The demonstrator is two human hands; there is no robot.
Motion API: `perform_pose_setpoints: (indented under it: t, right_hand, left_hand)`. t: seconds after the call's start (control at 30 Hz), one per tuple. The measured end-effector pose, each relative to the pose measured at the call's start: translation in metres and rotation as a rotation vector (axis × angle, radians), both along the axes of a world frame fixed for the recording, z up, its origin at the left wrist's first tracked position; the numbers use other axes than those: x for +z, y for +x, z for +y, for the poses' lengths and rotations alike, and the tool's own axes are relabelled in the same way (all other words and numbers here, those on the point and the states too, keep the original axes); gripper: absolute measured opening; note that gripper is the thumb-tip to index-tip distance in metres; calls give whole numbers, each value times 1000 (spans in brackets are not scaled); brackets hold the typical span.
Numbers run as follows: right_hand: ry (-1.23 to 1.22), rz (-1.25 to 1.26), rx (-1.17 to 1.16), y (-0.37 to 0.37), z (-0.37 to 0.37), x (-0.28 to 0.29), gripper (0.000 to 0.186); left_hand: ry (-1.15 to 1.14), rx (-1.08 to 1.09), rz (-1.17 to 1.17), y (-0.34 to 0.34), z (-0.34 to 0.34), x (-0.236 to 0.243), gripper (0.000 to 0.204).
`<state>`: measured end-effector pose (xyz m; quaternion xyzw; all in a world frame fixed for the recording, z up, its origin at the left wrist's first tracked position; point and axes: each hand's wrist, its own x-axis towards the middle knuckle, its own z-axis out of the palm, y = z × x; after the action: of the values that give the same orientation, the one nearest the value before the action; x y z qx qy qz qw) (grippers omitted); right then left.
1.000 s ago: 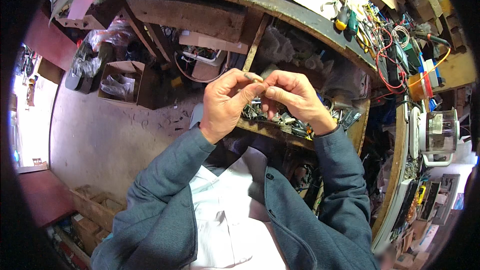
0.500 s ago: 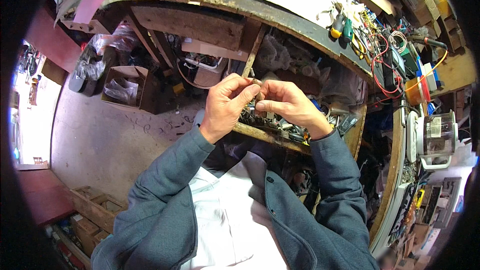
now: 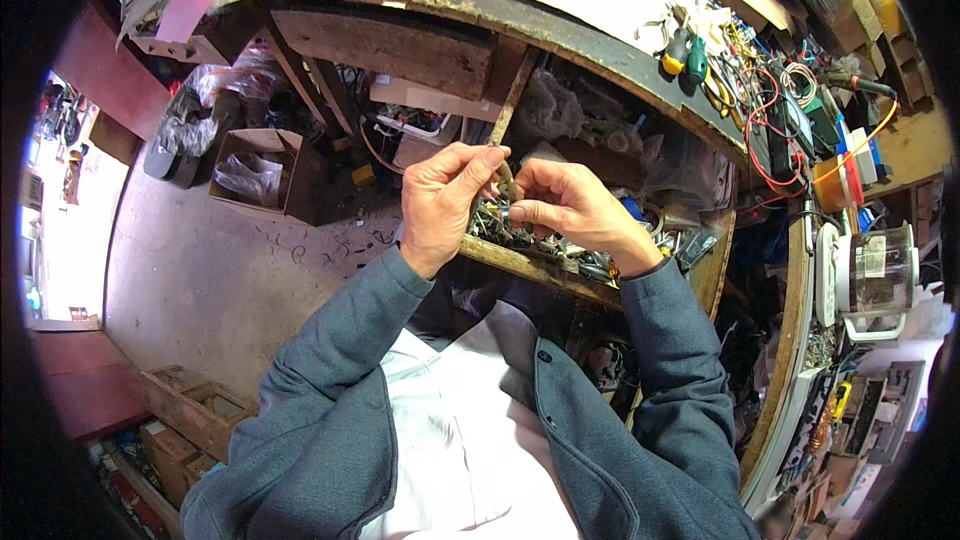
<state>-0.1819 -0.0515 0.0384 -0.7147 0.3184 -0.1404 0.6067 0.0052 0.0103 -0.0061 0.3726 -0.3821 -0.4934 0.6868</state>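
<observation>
My left hand (image 3: 441,202) is closed, thumb pressed to fingertips in a pinch, above an open wooden drawer (image 3: 545,267). A small, slim, brownish-olive piece (image 3: 507,180) sticks out from that pinch toward my other hand; its kind is too small to make out. My right hand (image 3: 578,208) faces it from the right, with thumb and curled fingertips around the lower end of the same piece. Partly hidden by both hands, the drawer is full of jumbled small metal parts and tools.
A workbench (image 3: 600,65) runs across the far side, with screwdrivers (image 3: 685,58) and a tangle of red test leads (image 3: 757,140) at the right. A glass-jugged appliance (image 3: 875,270) stands far right. An open cardboard box (image 3: 262,175) sits on the floor (image 3: 200,285).
My left hand has shifted slightly left, and the fingers of the two hands are a little farther apart. More of the small brownish piece shows between them.
</observation>
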Motion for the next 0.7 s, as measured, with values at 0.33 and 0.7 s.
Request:
perform_pose_setpoints:
  t: [0.33, 0.7]
  right_hand:
    - [4, 61, 62, -3, 0, 12, 15]
    - [18, 96, 105, -7, 1, 11, 15]
  left_hand:
    - [-14, -24, -25, 3, 0, 0, 18]
    - [-7, 85, 72, 0, -1, -1, 20]
